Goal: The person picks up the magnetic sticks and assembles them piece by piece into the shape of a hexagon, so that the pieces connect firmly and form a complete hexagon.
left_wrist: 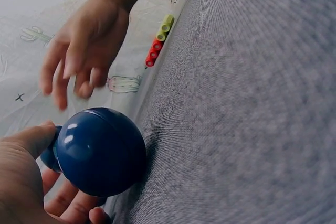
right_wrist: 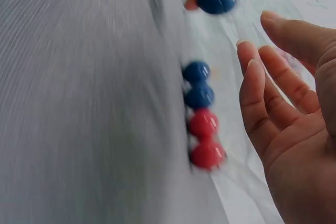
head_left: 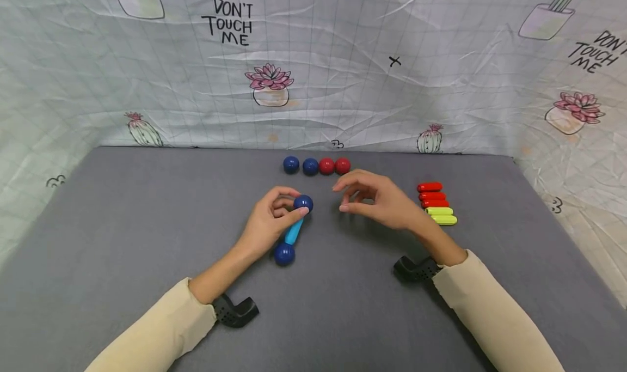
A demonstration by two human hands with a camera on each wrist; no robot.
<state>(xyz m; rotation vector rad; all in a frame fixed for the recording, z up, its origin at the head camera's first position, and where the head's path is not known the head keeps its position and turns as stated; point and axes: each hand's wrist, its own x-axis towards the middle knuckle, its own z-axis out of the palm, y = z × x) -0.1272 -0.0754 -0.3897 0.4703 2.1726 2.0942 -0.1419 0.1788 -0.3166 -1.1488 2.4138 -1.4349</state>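
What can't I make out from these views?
Head: joint between upper blue ball and light-blue rod, hidden by the thumb of the left hand.
Left wrist: light-blue rod, hidden behind the nearer blue ball.
Right wrist: left hand, partly cut off by top edge; fine detail on red balls, blurred.

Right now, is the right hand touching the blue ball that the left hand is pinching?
Apart. The head view plainly shows gray tabletop between the right hand and the blue ball that the left hand pinches.

Four blue balls point(head_left: 284, 254), two red balls point(head_left: 326, 166), one light-blue rod point(head_left: 293, 233), three red rods point(head_left: 430, 187), two yellow rods point(head_left: 444, 219)
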